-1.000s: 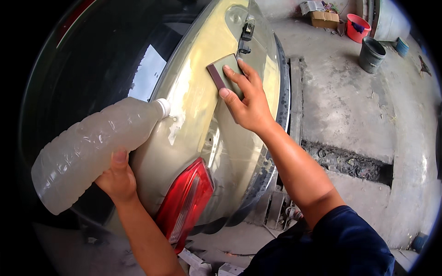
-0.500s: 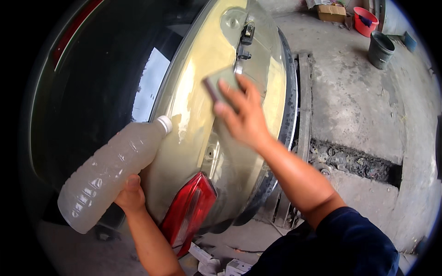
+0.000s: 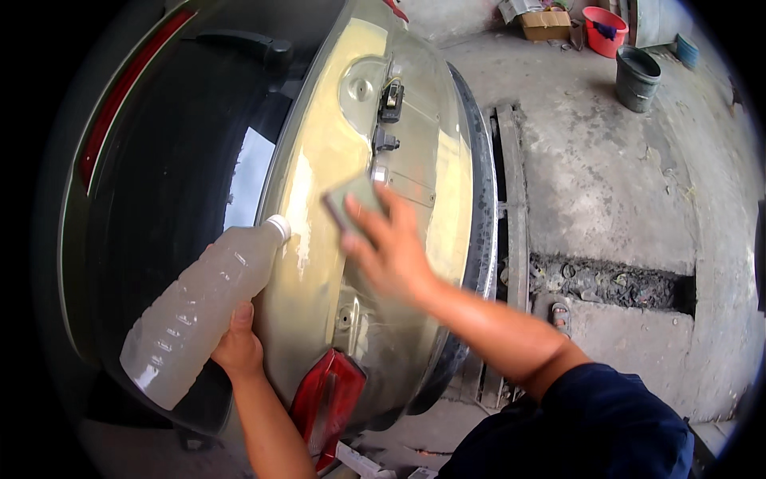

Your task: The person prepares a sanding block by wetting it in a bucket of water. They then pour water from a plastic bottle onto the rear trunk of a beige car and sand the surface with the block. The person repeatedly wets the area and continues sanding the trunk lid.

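My left hand (image 3: 239, 349) is wrapped round a large ribbed plastic bottle (image 3: 195, 315) of cloudy liquid, tilted with its white cap toward the car. Beneath it is the dark rear window (image 3: 171, 172). My right hand (image 3: 395, 249), slightly blurred, grips a flat grey-green sanding block (image 3: 349, 199) with a dark reddish edge. The block lies against the car's tailgate (image 3: 299, 319), which has pale yellow patches (image 3: 323, 148) and wet, shiny streaks. Whether the bottle's cap has holes is too small to tell.
A red tail light (image 3: 329, 403) is at the tailgate's near end; black fittings (image 3: 391, 102) stick out past the block. Right of the dark bumper edge (image 3: 484, 207), the concrete floor has a rubble-filled trench (image 3: 606, 281). Farther back stand a dark bucket (image 3: 637, 80), a red basin (image 3: 604, 33) and a cardboard box (image 3: 546, 25).
My right hand with the sanding block has moved nearer along the tailgate and a little left. The bottle stays in my left hand, slightly shifted. The whole view has shifted a little.
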A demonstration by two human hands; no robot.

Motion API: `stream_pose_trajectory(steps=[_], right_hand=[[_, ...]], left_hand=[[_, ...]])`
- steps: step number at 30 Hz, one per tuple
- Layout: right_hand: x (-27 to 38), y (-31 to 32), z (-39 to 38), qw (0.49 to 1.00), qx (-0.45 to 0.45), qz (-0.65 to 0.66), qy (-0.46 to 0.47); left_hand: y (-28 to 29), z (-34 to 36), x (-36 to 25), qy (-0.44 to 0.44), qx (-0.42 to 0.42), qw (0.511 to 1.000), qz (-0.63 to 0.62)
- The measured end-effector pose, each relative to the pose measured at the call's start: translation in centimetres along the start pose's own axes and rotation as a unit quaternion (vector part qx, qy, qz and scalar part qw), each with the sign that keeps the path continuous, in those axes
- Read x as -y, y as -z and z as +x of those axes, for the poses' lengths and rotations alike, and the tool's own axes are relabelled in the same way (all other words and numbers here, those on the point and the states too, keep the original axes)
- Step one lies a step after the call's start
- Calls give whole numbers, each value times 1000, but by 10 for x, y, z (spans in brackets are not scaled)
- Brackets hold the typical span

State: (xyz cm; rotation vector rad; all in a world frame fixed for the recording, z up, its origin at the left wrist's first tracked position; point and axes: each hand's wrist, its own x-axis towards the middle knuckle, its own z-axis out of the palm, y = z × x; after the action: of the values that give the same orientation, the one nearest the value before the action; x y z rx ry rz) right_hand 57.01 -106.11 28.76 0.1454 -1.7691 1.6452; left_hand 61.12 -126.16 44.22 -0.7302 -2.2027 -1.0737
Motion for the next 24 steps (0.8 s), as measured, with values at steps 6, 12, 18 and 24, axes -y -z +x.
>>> stream_pose_trajectory(steps=[6, 12, 18, 24], right_hand=[[7, 0, -11, 1000, 24, 15, 0], [-31, 8, 66, 999, -26, 7, -38], [4, 11, -7, 997, 68, 14, 26], [-34, 15, 91, 999, -4, -25, -39]], left_hand=[[-26, 25, 9, -23, 6, 998, 52], [-30, 29, 7, -17, 34, 998, 53], [-27, 26, 7, -19, 15, 996, 85], [-47, 33, 2, -14, 23, 994, 105]])
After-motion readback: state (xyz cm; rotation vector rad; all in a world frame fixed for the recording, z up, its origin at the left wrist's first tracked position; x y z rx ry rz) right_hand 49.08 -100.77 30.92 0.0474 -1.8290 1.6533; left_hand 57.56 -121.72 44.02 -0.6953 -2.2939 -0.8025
